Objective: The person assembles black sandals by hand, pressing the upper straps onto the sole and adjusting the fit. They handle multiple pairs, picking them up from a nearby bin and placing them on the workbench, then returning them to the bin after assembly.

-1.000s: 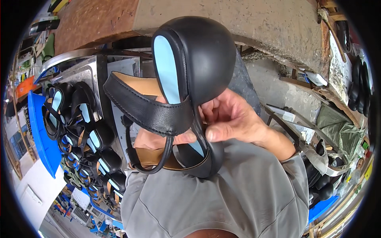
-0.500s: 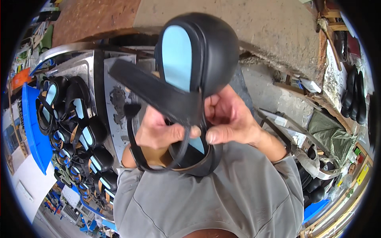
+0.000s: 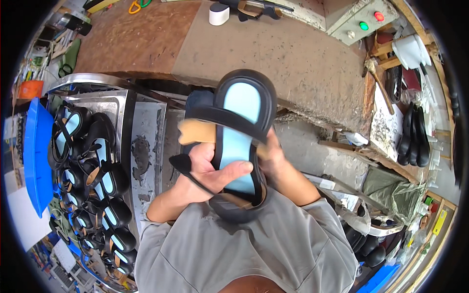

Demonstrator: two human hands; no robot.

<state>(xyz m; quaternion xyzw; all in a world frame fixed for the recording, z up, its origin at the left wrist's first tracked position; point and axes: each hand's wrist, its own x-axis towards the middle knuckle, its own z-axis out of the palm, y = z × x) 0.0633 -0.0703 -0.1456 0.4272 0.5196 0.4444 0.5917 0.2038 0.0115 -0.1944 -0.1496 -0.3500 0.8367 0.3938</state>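
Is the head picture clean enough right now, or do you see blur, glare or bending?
Head view: the right hand and the tan strap lining of the black sandal look motion-blurred, the left hand sharper; head view: the metal rail at left shows glare; head view: straight edges bow toward the rim, corners go black.
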